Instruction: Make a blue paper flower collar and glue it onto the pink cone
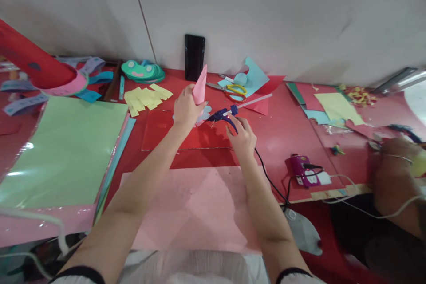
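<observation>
My left hand [186, 108] is closed around a folded pink paper cone [200, 87], whose tip points up. My right hand [242, 137] has its fingers curled round the handle of a dark blue glue gun [224, 114], with a clear glue stick [255, 100] poking out of its rear. The nozzle points left, close to a light blue, petal-shaped paper piece [207, 110] beneath my left hand. Part of that piece is hidden by my hand. Both hands are above a red sheet of card [159, 135].
Behind stand a phone [195, 57] against the wall and scissors [236, 92] among paper scraps. Yellow strips [146, 97] and green frog cut-outs [142, 71] lie left. A purple power socket [305, 171] with cables sits right, near another person's arm [396, 177].
</observation>
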The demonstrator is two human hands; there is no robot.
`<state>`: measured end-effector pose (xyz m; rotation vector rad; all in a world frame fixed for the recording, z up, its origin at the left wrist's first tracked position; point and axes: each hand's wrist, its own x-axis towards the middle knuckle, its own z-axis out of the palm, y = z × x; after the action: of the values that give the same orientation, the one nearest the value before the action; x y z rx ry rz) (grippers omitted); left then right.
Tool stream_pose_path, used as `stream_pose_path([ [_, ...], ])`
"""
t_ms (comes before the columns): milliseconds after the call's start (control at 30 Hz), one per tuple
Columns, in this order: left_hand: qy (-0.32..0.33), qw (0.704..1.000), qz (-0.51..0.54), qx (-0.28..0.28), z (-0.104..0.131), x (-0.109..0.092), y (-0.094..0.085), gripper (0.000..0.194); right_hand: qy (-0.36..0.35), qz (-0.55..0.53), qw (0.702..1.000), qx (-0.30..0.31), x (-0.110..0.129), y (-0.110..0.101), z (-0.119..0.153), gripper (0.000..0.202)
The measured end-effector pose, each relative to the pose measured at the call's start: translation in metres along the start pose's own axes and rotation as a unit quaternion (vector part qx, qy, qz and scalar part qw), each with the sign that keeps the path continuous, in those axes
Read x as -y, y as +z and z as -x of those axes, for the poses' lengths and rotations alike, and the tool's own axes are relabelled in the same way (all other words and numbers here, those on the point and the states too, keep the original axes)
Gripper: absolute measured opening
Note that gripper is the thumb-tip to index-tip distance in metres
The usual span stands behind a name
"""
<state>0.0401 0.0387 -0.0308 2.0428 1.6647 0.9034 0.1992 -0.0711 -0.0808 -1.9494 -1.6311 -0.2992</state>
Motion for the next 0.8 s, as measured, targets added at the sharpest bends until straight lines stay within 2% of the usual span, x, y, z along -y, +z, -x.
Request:
stream_pose_path([
  [200,-0.014,0.999,0.031,0.018,-0.002,0.016,-0.010,0.061,0.014,-0.025,1.000,-0.001,0.005,0.001,0.001,0.034],
  [333,0.010,0.997,0.063,0.040,-0.004,0.022,-0.012,0.064,0.023,-0.037,0.999,0.004,0.005,0.006,0.002,0.035],
  [567,0.047,0.980,0.168,0.098,-0.009,0.033,-0.014,0.056,0.020,-0.032,0.999,-0.008,0.006,0.008,0.003,0.036],
  [800,0.064,0.972,0.173,0.144,-0.007,0.031,-0.010,0.058,0.020,-0.030,0.999,-0.017,0.009,0.006,0.003,0.035],
])
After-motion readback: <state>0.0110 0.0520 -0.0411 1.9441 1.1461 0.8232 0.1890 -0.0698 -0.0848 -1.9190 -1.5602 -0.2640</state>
